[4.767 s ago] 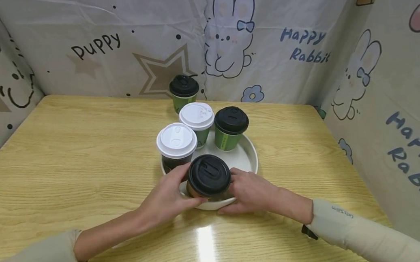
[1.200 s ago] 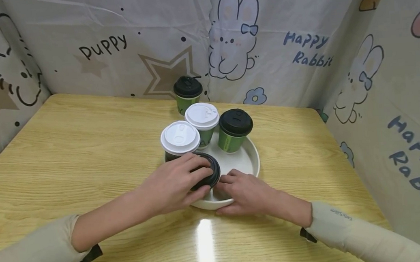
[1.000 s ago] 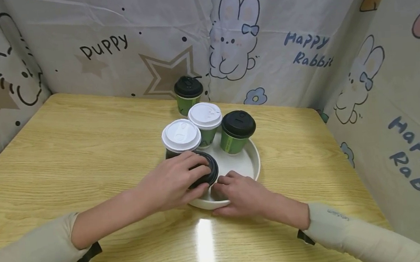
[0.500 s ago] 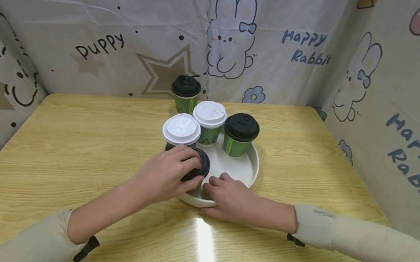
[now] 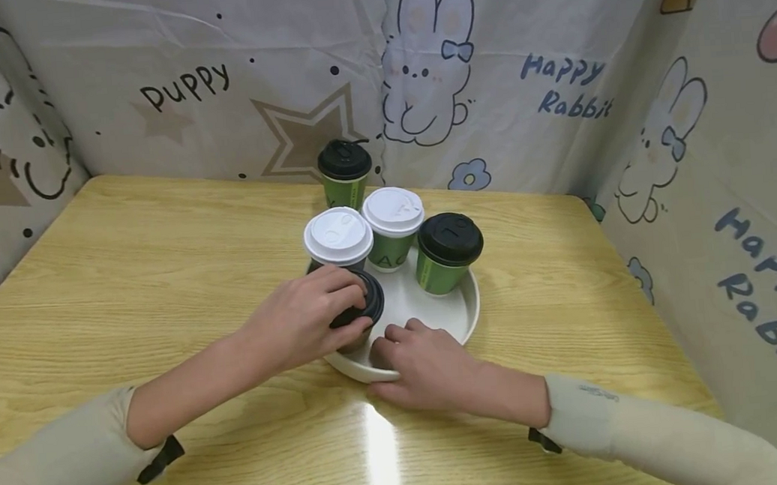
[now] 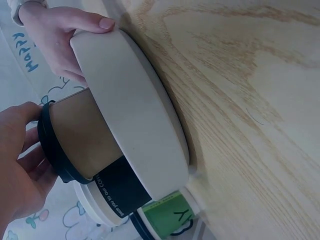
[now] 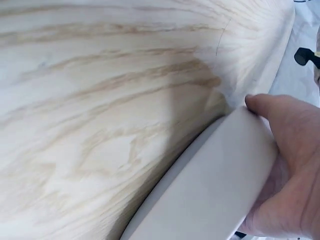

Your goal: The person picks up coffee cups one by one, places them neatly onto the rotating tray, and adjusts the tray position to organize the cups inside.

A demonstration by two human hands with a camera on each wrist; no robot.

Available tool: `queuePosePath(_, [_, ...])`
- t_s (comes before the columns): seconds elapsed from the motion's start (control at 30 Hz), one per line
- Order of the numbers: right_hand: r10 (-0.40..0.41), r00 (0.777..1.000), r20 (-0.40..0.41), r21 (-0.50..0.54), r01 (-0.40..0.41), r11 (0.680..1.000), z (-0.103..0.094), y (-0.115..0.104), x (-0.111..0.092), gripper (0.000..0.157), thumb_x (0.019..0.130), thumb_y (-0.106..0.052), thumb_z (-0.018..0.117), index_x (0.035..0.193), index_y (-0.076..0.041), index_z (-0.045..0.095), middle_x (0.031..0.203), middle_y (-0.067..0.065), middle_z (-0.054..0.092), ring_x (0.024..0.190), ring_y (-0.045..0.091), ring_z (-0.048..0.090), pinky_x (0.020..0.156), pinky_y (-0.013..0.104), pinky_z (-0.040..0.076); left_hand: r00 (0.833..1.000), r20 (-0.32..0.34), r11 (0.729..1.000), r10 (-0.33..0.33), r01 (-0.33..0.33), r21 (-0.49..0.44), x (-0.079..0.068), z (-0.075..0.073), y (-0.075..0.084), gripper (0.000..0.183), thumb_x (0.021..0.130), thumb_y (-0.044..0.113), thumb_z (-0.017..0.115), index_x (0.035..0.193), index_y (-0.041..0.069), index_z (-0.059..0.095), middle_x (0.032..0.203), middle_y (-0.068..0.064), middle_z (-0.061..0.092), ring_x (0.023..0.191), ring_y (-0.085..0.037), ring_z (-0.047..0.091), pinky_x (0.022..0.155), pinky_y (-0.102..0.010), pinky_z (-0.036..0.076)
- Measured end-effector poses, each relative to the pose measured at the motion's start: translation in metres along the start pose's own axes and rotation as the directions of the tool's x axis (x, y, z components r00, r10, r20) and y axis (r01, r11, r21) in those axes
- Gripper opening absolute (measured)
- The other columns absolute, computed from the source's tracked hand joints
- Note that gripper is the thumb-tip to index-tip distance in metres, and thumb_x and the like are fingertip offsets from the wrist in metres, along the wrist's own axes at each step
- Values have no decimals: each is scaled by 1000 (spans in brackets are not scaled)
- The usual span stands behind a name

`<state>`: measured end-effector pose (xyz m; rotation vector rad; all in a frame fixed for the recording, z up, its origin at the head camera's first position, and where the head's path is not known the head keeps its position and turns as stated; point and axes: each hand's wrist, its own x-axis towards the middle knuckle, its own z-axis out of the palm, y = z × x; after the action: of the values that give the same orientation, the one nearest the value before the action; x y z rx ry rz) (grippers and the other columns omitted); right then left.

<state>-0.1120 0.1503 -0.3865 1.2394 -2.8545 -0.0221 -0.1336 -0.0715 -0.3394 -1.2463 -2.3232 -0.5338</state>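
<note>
In the head view, a round white tray stands on the table with several lidded coffee cups on it. My left hand holds a brown paper cup from above by its black lid, at the tray's front left. With its thumb outside and fingers inside the wall, my right hand grips the tray's front rim. Behind the brown cup stands a dark cup with a white lid. Beside it are a green cup with a white lid and a green cup with a black lid.
Another green cup with a black lid stands on the table behind the tray, near the back edge. The wooden table is bordered by a printed cloth at the back and sides.
My left hand has shifted from the brown cup's side to its lid. That cup has moved back and left. The tray has turned clockwise, and my right hand has moved left with its rim.
</note>
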Motion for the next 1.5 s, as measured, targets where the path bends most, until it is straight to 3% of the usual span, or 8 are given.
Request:
queuePosePath(0.17, [-104, 994, 36, -42, 105, 994, -3, 15, -6, 54, 88, -66, 59, 120, -23, 66, 110, -4, 61, 93, 21, 58, 71, 36, 53, 1000, 9, 1000, -24, 24, -9, -1, 0, 0, 20, 83, 22, 83, 87, 8, 69, 99, -5, 66, 95, -22, 63, 76, -36, 58])
queuePosePath(0.27, [-150, 986, 72, -47, 154, 987, -6, 25, -10, 56, 88, -67, 59, 125, -26, 63, 119, -3, 60, 104, 23, 56, 88, 42, 50, 999, 14, 1000, -30, 30, -9, -1, 0, 0, 20, 83, 22, 82, 87, 8, 69, 99, -5, 66, 95, -22, 63, 76, -36, 58])
queuePosePath(0.53, [-187, 968, 168, 93, 173, 981, -9, 58, -18, 58, 85, -61, 68, 131, -27, 60, 130, -1, 58, 122, 26, 49, 106, 49, 39, 999, 16, 999, -33, 33, -10, -1, 0, 0, 19, 83, 22, 83, 87, 9, 68, 99, -5, 66, 96, -22, 63, 77, -36, 58])
queuePosePath(0.73, [-167, 966, 199, 90, 152, 984, -11, 81, -25, 61, 83, -60, 72, 134, -27, 61, 132, 1, 59, 125, 28, 48, 108, 58, 33, 1000, 1, 1000, -21, 21, -18, -1, 1, -1, 20, 83, 21, 83, 86, 8, 68, 100, -5, 66, 96, -22, 63, 77, -36, 58])
queuePosePath(0.97, [-201, 967, 160, 88, 189, 978, -9, 93, -26, 63, 82, -62, 72, 134, -27, 61, 132, 0, 60, 125, 28, 49, 109, 65, 27, 1000, -6, 1000, -21, 21, -21, -1, 1, -1, 20, 82, 21, 83, 86, 8, 68, 99, -5, 66, 95, -23, 63, 77, -36, 58])
queuePosePath(1.23, [-214, 971, 106, 98, 204, 974, -2, 94, -28, 62, 83, -62, 71, 134, -28, 61, 130, -1, 60, 123, 26, 50, 111, 66, 21, 999, 5, 999, -36, 36, -27, -1, 1, 0, 19, 83, 20, 83, 88, 7, 69, 101, -6, 67, 97, -23, 63, 78, -36, 58])
queuePosePath(1.5, [-168, 981, 92, 100, 159, 982, 0, 84, -31, 61, 83, -64, 70, 133, -28, 62, 128, -1, 60, 119, 27, 52, 109, 68, 21, 1000, 3, 999, -30, 30, -44, -3, 1, -5, 19, 82, 16, 82, 89, 6, 67, 102, -7, 66, 95, -22, 63, 77, -35, 58])
